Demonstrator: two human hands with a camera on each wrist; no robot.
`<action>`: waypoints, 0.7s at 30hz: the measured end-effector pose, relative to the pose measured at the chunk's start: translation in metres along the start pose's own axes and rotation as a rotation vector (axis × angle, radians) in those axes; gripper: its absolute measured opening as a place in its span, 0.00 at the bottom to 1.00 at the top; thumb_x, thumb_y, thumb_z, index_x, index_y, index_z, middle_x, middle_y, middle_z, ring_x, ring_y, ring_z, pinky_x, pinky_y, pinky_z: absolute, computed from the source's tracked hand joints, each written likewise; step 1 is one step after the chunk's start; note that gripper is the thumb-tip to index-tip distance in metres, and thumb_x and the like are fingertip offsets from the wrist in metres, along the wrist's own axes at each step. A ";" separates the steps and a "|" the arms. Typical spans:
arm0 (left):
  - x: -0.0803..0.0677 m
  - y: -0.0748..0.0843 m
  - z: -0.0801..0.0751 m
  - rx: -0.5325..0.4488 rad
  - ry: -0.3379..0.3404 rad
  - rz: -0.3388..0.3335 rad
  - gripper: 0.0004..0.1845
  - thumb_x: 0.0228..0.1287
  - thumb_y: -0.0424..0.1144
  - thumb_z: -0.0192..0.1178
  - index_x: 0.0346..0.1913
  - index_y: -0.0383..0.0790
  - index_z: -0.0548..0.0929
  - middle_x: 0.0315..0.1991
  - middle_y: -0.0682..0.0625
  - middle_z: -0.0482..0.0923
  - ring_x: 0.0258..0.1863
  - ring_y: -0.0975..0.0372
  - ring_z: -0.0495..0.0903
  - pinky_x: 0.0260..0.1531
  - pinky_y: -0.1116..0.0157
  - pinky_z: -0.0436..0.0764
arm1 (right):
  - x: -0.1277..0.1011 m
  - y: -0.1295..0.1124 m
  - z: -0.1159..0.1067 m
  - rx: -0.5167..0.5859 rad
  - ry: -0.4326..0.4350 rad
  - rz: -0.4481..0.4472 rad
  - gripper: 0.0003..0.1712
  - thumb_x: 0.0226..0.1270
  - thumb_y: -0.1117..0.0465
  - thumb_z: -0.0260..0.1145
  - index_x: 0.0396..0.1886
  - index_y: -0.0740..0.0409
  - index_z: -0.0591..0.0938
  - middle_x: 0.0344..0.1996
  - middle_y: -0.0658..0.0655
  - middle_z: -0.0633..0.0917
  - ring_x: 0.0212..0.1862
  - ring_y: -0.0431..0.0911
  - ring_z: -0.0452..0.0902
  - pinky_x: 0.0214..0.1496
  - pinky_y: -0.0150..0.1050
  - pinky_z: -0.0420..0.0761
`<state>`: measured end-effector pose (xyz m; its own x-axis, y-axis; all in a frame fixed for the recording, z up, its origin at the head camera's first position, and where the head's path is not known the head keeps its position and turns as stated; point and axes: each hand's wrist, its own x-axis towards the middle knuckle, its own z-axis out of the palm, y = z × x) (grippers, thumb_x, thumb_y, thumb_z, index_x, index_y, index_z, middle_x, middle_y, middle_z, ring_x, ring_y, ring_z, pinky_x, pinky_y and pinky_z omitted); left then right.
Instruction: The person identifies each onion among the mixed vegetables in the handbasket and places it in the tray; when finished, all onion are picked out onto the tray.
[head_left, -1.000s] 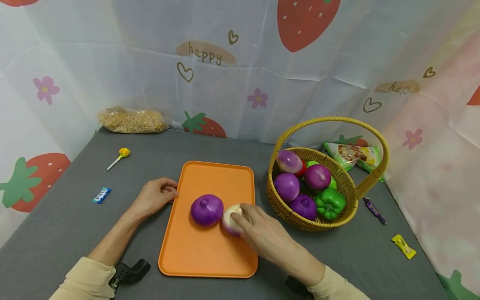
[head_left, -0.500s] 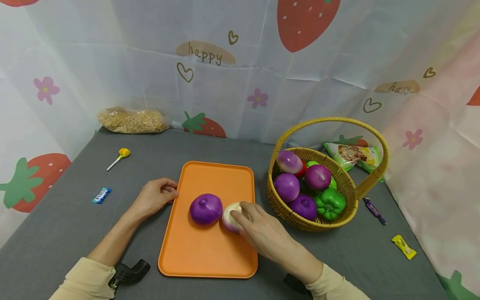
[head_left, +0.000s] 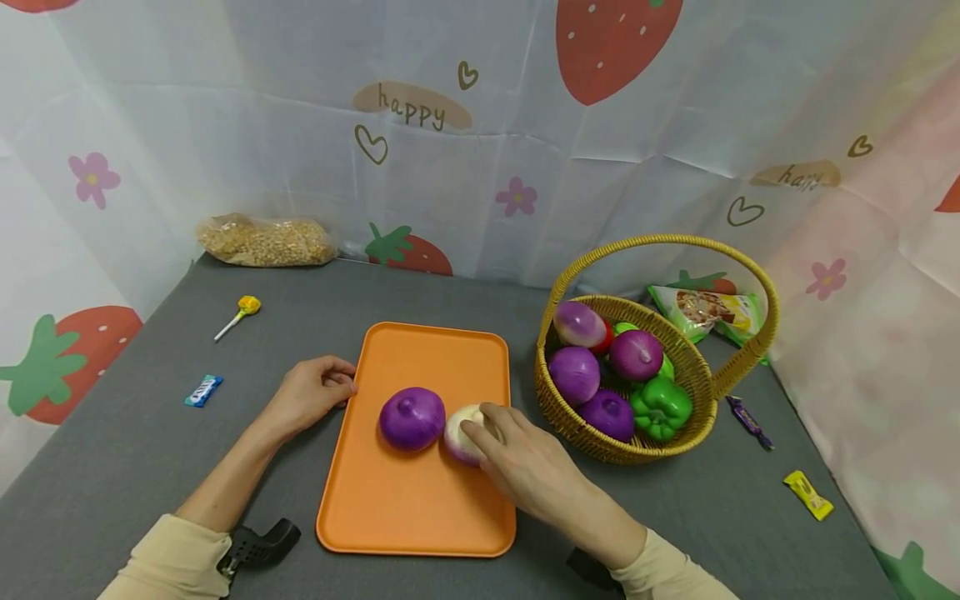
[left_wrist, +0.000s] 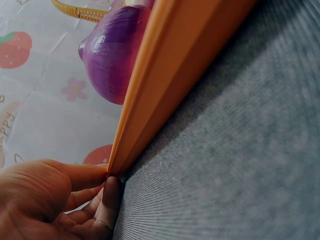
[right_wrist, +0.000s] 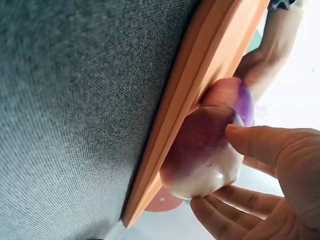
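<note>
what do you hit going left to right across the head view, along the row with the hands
blue candy wrapper → left hand → orange tray → purple onion → pale onion under the right hand → wicker basket → yellow candy

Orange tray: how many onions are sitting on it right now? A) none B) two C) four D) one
B: the orange tray carries a purple onion and, just right of it, a paler onion that the right hand grips; the other onions lie in the basket.
</note>
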<state>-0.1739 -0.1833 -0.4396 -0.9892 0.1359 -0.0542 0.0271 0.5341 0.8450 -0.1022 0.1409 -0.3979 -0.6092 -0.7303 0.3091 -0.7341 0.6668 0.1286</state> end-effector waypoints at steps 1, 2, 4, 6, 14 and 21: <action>0.000 0.000 0.000 0.000 -0.002 -0.001 0.16 0.66 0.34 0.61 0.52 0.27 0.79 0.40 0.38 0.84 0.32 0.64 0.82 0.31 0.71 0.82 | 0.000 0.000 0.000 0.002 -0.002 0.001 0.26 0.60 0.58 0.72 0.58 0.49 0.77 0.55 0.60 0.79 0.56 0.51 0.78 0.44 0.40 0.86; 0.000 0.000 0.000 0.000 -0.003 -0.001 0.16 0.66 0.34 0.61 0.52 0.27 0.79 0.40 0.38 0.84 0.32 0.64 0.82 0.31 0.71 0.82 | 0.000 0.000 -0.001 0.003 -0.004 0.004 0.26 0.60 0.58 0.72 0.58 0.49 0.77 0.56 0.60 0.79 0.56 0.51 0.78 0.43 0.40 0.86; 0.000 0.000 0.000 -0.002 -0.004 -0.002 0.16 0.66 0.34 0.61 0.53 0.27 0.79 0.40 0.38 0.84 0.33 0.64 0.82 0.31 0.71 0.82 | 0.000 0.000 -0.001 0.005 -0.007 0.005 0.26 0.60 0.58 0.72 0.58 0.49 0.77 0.56 0.60 0.79 0.56 0.52 0.78 0.43 0.40 0.86; -0.001 0.000 0.000 -0.001 -0.005 -0.002 0.16 0.66 0.34 0.61 0.53 0.27 0.79 0.40 0.38 0.84 0.33 0.64 0.82 0.31 0.70 0.82 | 0.000 0.000 0.000 0.005 -0.008 0.004 0.26 0.60 0.58 0.72 0.58 0.49 0.77 0.56 0.60 0.79 0.56 0.52 0.78 0.44 0.40 0.86; 0.000 -0.001 0.000 0.005 -0.001 0.000 0.16 0.66 0.34 0.61 0.52 0.28 0.79 0.40 0.38 0.84 0.32 0.64 0.82 0.30 0.70 0.81 | 0.001 0.001 -0.001 0.004 -0.024 0.008 0.30 0.58 0.56 0.74 0.60 0.48 0.76 0.57 0.59 0.79 0.57 0.51 0.78 0.46 0.40 0.86; 0.000 -0.001 0.000 0.006 -0.003 0.007 0.16 0.66 0.34 0.61 0.52 0.27 0.79 0.40 0.38 0.84 0.32 0.64 0.82 0.30 0.70 0.82 | -0.002 0.004 -0.006 0.026 0.069 0.016 0.28 0.56 0.57 0.73 0.58 0.48 0.77 0.57 0.59 0.80 0.54 0.51 0.80 0.43 0.41 0.86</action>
<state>-0.1739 -0.1840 -0.4400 -0.9886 0.1420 -0.0502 0.0345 0.5381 0.8422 -0.1019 0.1462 -0.3925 -0.5995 -0.7071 0.3750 -0.7325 0.6736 0.0990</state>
